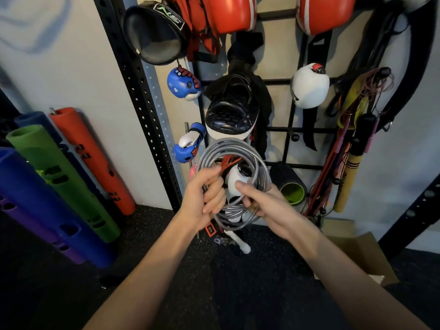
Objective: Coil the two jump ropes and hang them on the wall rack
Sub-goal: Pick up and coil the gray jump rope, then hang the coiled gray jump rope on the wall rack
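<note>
At 9 o'clock, leaning on the pale wall (83,67): purple, green and red foam tubes (59,177) side by side. Just right of these, slanting from 12 toward centre, a black perforated upright (142,91). High at 12 o'clock, a round black pad (152,36) and red gloves (232,15); below, at 11, two small blue gloves (184,83) by the wall rack's (281,130) left edge. Dead centre, held up before the rack: a grey jump rope (238,145) wound into several round loops. At the coil's 8 o'clock, the left hand (204,198), fingers curled tight round the bundled loops. At the coil's 4 o'clock, the right hand (266,201), lower strands pinched between thumb and curled fingers. Under the left hand, a black end piece (210,231) with an orange label poking out. At 1 o'clock, a white padded glove (309,86) on the grid; at 2 to 3, a tangle of bands and cords (357,103), a yellow stick (347,182) beneath. At 4 o'clock, on the dark speckled floor (166,234), a cardboard box (357,248).
</note>
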